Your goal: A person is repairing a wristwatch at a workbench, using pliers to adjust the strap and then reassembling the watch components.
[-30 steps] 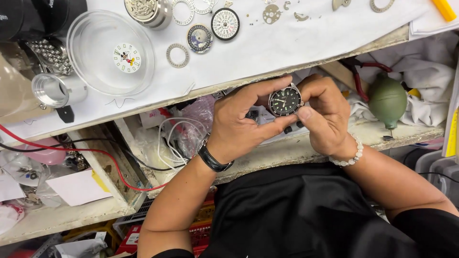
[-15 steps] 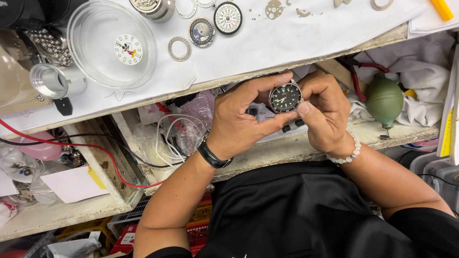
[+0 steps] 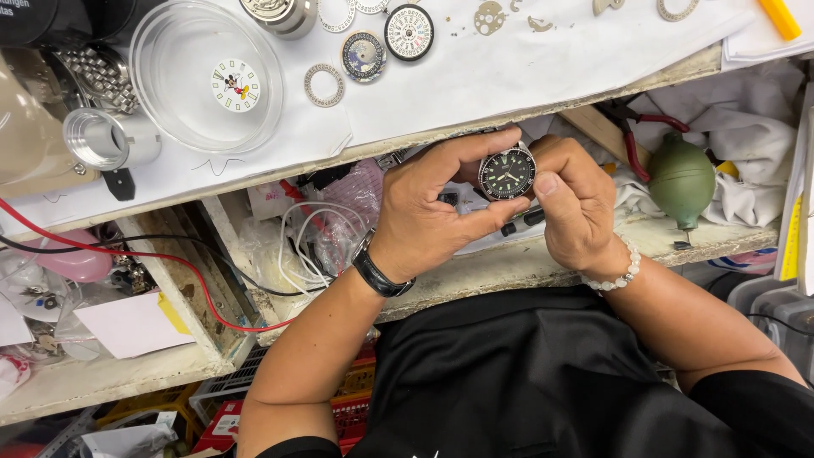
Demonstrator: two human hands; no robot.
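Watch: a black-dialled watch head (image 3: 507, 174) with a black bezel, dial facing up, held in the air just off the near edge of the white-covered bench (image 3: 509, 85), above the open drawer (image 3: 509, 263).
Left hand: the left hand (image 3: 432, 216) grips the watch from its left side; the forefinger arches over the top of the case, the thumb presses below it.
Right hand: the right hand (image 3: 577, 208) closes on the watch from the right, thumb tip touching the bezel's right edge, the other fingers curled behind the case.
Watch to hands: it sits between the two hands, touching both.
Wrists: a dark wristwatch (image 3: 379, 273) on the left, a pale bead bracelet (image 3: 617, 273) on the right.
Bench top: a clear round dish (image 3: 153, 93) with a white cartoon dial (image 3: 235, 85) inside lies toward the left edge; loose rings and dials lie along the far edge.
Drawer, right end: a green rubber blower (image 3: 681, 178) lies on white cloth, well apart from the hands.
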